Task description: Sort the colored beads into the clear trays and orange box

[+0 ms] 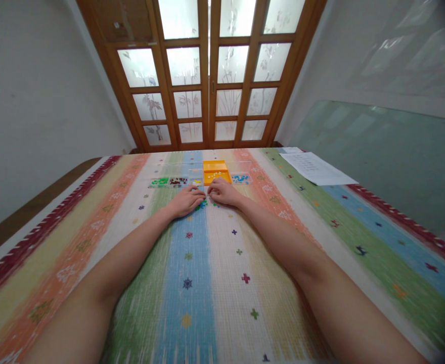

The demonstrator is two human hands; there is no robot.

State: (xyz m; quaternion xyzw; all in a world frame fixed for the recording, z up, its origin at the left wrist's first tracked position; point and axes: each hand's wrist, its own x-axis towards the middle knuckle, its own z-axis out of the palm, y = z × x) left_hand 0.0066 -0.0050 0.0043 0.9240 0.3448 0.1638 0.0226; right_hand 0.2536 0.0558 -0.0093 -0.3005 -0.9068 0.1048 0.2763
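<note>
Left hand: the bare left hand lies palm down with fingers stretched inward, over the edge of a loose heap of tiny blue and green pieces; whether it pinches one cannot be told.
Right hand: the bare right hand is bent at the knuckles, fingertips turned towards the left hand and just short of it; its grip, if any, is too small to make out.
Loose pieces: the heap is on the cloth between the hands, with a few tiny green bits just below the right one.
Handling: they look light, hard and probably slick, apt to scatter or roll; a fingertip pinch on opposite sides, one piece at a time, seems the best hold.
Orange box: just beyond the right hand, an open orange plastic box holds small white pieces.
Clear case: a transparent plastic compartment case keeps green, dark brown and yellow pieces left of the box, blue pieces right.
Worktop: the worktop wears a multicoloured striped cloth.
Paper: white printed sheets lie far right.
Doors: wood-framed glass doors stand behind.
</note>
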